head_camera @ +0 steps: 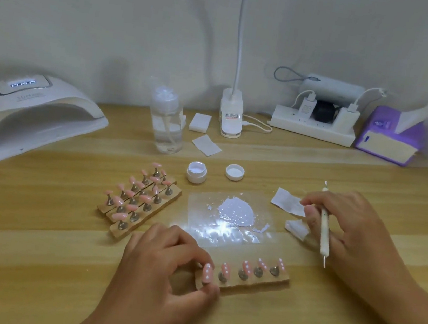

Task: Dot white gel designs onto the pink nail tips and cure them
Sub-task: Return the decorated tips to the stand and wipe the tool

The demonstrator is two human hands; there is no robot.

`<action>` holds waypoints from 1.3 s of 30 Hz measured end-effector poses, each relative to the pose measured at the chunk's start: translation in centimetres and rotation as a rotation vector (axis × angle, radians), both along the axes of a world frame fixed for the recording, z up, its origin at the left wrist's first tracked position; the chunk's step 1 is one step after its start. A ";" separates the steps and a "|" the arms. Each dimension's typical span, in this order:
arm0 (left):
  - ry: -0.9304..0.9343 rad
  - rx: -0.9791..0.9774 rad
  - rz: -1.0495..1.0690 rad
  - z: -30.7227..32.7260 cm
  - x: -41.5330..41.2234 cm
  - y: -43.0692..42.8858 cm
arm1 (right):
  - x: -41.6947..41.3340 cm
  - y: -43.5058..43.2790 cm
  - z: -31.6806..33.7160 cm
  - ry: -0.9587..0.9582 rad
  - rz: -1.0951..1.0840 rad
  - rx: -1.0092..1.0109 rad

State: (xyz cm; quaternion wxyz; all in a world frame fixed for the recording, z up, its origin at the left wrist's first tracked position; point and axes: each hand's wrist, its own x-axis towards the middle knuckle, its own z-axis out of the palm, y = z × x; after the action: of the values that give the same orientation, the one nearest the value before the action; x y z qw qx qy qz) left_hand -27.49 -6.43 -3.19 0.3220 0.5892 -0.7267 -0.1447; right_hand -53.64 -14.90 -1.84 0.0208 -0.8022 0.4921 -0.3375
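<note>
A wooden strip [259, 283] near me carries several pink nail tips with white dots on metal stands. My left hand [163, 272] pinches the leftmost dotted tip [207, 272] at the strip's left end. My right hand [353, 229] grips a white dotting pen [325, 230], point down, to the right of a clear sheet [227, 218] bearing a smear of white gel [236, 209]. Three more strips of plain pink tips [138, 198] lie to the left. An open gel jar [197, 172] and its lid [235, 172] stand behind the sheet. The white curing lamp [33, 116] sits far left.
A clear pump bottle [166, 123], white wipes [206, 144], a clip lamp base [231, 118], a power strip with chargers [315, 126] and a purple tissue box [390, 136] line the back of the wooden table. Crumpled wipes [288, 201] lie under my right hand.
</note>
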 end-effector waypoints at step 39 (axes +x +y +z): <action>0.255 0.095 -0.107 3.3 -4.3 -3.1 | -4.8 2.7 1.7 -0.247 0.313 0.493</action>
State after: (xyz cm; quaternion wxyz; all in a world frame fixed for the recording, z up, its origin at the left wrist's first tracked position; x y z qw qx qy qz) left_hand -31.79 -9.50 0.13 0.3754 0.5411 -0.7027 -0.2693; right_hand -58.42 -12.22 -0.12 0.3259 -0.7919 0.4234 -0.2957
